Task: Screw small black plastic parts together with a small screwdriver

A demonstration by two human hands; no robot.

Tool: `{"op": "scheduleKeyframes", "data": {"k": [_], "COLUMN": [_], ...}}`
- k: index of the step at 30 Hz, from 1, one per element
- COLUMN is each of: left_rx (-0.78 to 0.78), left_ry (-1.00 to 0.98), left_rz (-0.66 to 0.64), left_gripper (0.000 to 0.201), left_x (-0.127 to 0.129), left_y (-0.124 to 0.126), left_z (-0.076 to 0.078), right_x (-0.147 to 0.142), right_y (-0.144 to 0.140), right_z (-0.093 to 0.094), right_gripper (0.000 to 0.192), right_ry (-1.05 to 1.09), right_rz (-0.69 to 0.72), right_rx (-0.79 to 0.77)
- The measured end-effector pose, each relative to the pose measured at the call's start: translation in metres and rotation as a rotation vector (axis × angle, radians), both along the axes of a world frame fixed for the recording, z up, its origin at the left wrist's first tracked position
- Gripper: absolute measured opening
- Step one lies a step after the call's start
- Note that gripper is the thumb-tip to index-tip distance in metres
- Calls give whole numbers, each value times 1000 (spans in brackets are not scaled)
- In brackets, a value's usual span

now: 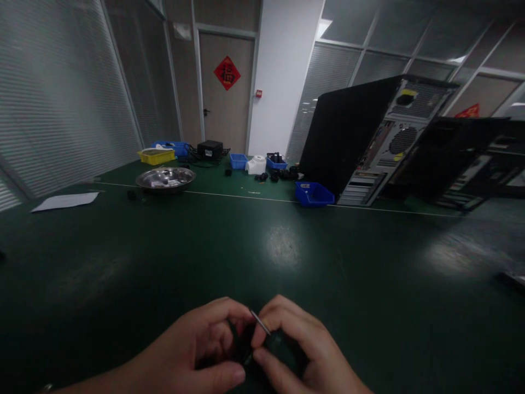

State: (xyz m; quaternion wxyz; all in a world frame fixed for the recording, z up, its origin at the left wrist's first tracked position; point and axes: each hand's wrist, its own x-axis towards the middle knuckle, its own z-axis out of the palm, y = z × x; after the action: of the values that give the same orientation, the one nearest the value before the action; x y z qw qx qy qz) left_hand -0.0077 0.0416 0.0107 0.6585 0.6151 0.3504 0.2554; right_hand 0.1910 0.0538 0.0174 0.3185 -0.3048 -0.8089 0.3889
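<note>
1. At the table's point(287, 246) near edge, the left hand point(197, 350) and right hand point(295, 350) close together on a small dark part point(246, 342), a thin metal pin point(260, 322) showing between them.
2. Judging by this, the fiddling looks unfinished.
3. Toward the far edge stand a steel bowl point(165, 178), blue bins point(314, 194) and a computer tower point(369, 142).

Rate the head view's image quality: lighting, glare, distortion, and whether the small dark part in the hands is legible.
Head view: dim overall; pale ceiling-light glare patches on the dark green tabletop; wide-angle bending tilts the black computer tower; the left hand and right hand shadow the small dark part, details illegible.
</note>
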Motion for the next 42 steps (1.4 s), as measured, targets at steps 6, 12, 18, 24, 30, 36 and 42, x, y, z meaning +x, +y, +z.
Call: {"op": "scheduleKeyframes", "data": {"k": [6,12,18,24,30,36,42], "left_rx": [93,94,80,90,93,136,162], "left_ry": [24,9,7,-25,34,112,131], "left_rz": [52,85,90,164,166,200,277], "left_gripper": [36,37,33,29,18,14,16], "left_x": [0,0,1,5,1,2,-1], "left_y": [-2,-5,-7,-3,2,-1,6], "left_z": [-5,-8,-3,2,-1,2,16], "right_x": [-1,-1,-3,1,1,0,1], "right_y": [-1,-2,-4,-4,0,-2,-5], "right_z": [-5,-9,-8,-3,-4,-8,-3], "right_gripper": [25,30,28,25,28,19,21], "right_ry": [-40,-20,1,68,66,15,26], "right_rz": [-76,-95,-95,-103,-98,-94,-79], "right_rx": [-39,-77,-121,-82,-99,-213,-252]}}
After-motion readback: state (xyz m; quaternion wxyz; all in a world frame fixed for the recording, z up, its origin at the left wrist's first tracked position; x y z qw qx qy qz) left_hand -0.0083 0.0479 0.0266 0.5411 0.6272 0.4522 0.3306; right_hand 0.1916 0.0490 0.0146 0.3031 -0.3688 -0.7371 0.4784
